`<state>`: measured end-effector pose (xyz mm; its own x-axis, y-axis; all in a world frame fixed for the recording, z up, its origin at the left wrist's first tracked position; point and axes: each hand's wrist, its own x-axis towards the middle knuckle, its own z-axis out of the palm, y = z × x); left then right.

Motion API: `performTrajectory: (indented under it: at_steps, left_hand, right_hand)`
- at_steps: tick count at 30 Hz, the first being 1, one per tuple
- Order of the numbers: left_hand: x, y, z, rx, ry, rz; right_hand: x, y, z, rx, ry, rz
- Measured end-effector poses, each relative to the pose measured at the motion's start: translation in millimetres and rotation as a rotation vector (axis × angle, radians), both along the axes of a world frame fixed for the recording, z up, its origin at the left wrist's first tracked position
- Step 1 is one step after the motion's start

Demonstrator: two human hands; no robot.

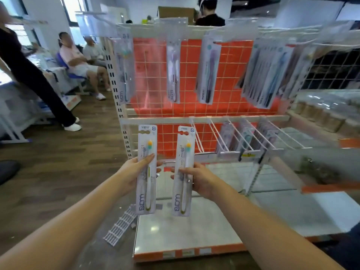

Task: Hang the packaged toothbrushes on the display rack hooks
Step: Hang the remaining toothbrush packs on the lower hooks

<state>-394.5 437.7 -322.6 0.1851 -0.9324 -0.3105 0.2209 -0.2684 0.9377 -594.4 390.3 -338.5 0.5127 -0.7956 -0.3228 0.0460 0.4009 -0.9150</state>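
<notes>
I hold two packaged toothbrushes upright, one per hand, long axes vertical, hang-holes at the top. The left toothbrush pack [147, 169] sits in my left hand [134, 173], thumb across its front and fingers curled behind at about mid-length. The right toothbrush pack [184, 172] is gripped the same way by my right hand [198, 180], tilted slightly so its top leans right. The two packs are near each other but not touching.

Both grips are clenched on their packs, neither released.

The hooks lie up and farther away: the upper row on the display rack [194, 78] already carries hanging packs [208, 75], with bare grid between them. I judge each pack must rise well above its present height, hole leading, to meet a hook tip. The left hand is nearer the left-side hooks. The lower wire dividers [243, 133] sit right of my hands.
</notes>
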Motion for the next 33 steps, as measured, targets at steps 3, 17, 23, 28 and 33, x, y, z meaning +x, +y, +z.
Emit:
performTrajectory:
  at_steps: [3,17,23,28,33]
  left_hand:
    - [-23.0,-3.7,-11.3,0.001,0.01,-0.084]
    - [-137.9,-51.7,-15.3,0.018,0.084,-0.306]
    - [-197.0,-79.9,6.8,-0.014,0.074,-0.432]
    - [-262.7,-102.4,23.9,-0.025,0.068,-0.492]
    - [-328.4,-127.7,47.9,-0.077,0.091,-0.513]
  right_hand:
    - [-24.5,4.3,-11.7,-0.014,0.021,-0.008]
    - [-140.6,-4.1,-9.1,-0.025,-0.033,-0.319]
    - [-195.0,-24.1,17.2,-0.091,-0.043,-0.362]
    - [-253.0,-44.3,38.9,-0.177,0.023,-0.363]
    - [-311.0,-73.4,60.3,-0.202,0.001,-0.372]
